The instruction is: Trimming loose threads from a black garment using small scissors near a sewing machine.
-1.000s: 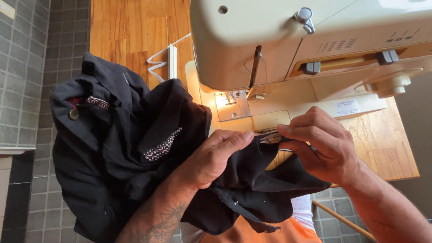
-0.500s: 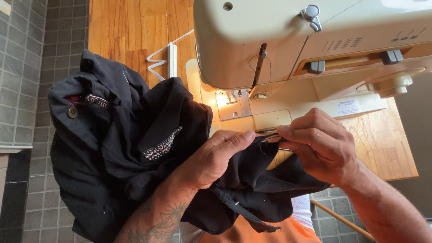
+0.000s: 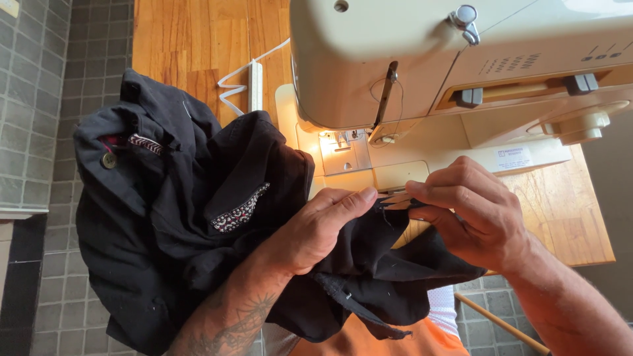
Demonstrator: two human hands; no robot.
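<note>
Fingertips of my left hand and right hand are pinching the black garment edge taut, at six o'clock from the sewing machine; I'm keeping tension even.

A cream sewing machine is standing on the wooden counter, with a white cable lying to its left; grey tiled floor is showing far left.
</note>
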